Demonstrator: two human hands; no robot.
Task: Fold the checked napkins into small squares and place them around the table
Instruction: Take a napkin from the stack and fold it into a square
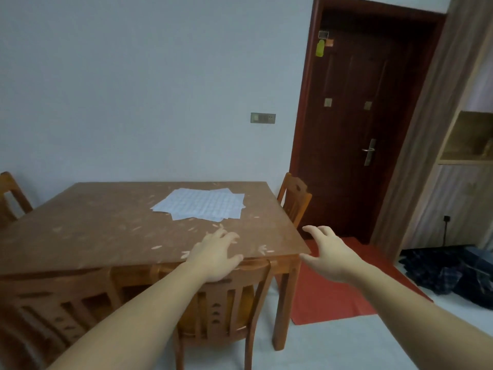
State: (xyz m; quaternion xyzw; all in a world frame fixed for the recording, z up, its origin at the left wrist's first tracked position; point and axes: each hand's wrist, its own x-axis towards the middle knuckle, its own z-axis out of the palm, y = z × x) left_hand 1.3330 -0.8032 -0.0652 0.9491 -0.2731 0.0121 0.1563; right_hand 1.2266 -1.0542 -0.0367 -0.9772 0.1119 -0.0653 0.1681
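Note:
A loose pile of pale blue-and-white checked napkins [202, 203] lies unfolded and flat on the far right part of the brown wooden table [88, 225]. My left hand [214, 256] reaches out over the table's near edge, fingers relaxed and spread, holding nothing. My right hand [329, 251] hovers off the table's near right corner, fingers loosely spread and empty. Both hands are short of the napkins.
A wooden chair [226, 295] is tucked under the near edge below my left hand. Another chair [294, 198] stands at the right side, a third [10, 194] at far left. A red mat [344, 287] and dark clothes [453, 271] lie on the floor by the door [365, 124].

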